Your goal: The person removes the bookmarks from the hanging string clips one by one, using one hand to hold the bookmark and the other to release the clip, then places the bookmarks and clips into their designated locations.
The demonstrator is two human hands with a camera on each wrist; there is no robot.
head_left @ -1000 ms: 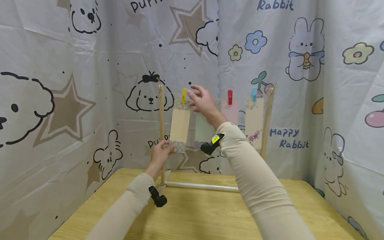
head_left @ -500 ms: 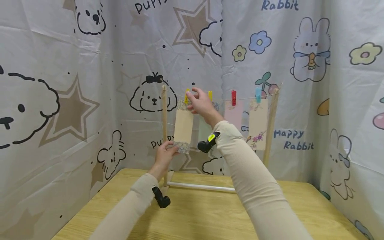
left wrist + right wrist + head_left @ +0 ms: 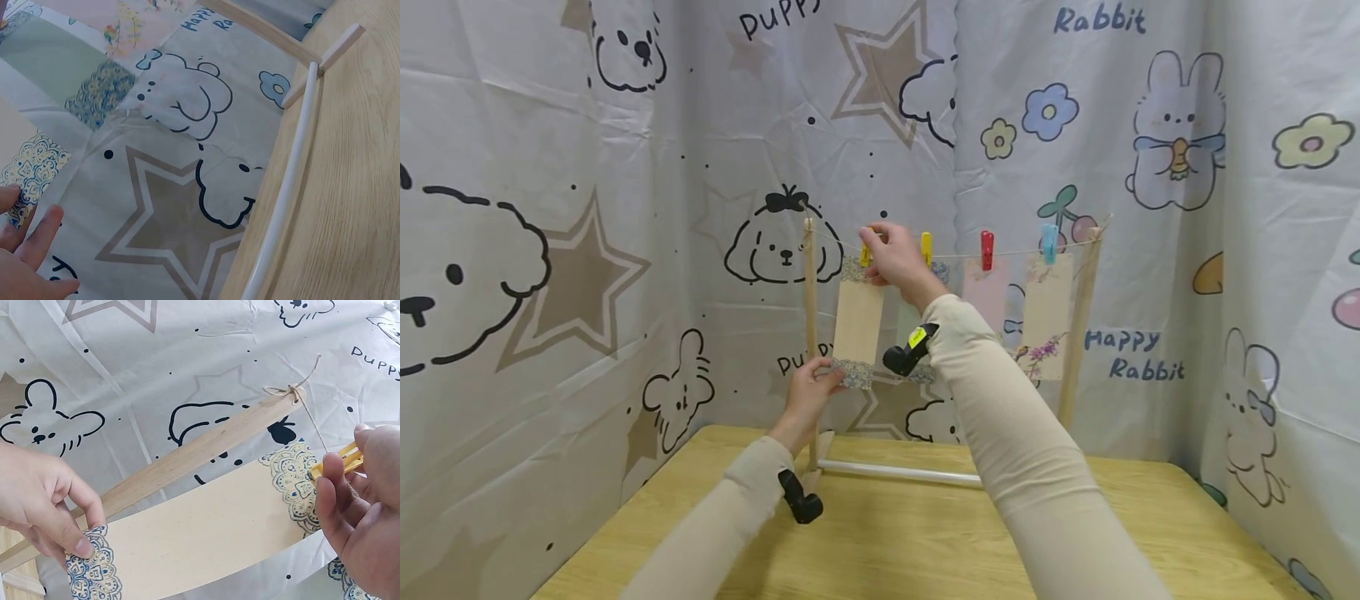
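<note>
Our right grip [image 3: 373, 509] moved in, pinching a half-hidden yellow plastic clothespin [image 3: 866, 253]. Our left grip [image 3: 807, 398] pinches a cream rectangular card [image 3: 203, 540].

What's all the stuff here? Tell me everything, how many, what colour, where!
curtain: count unclear, white with cartoons, behind and beside
table: 1, yellowish wood, underneath
posts: 2, pale wood, left and right
feet: 2, pale wood, under the posts
rod: 1, white, low between the posts
string: 1, tan, joining the post tops
clips: 4, two yellow, one red, one light blue, along the string
left card: 1, cream with patterned ends, leftmost
green card: 1, green with patterned ends, second
pink card: 1, pink, third
right card: 1, cream with flowers, rightmost
cameras: 2, black, one per sleeve
sleeves: 2, cream, from below
left grip: 1, bare, pinching left card's bottom
right grip: 1, bare, pinching left clip
</note>
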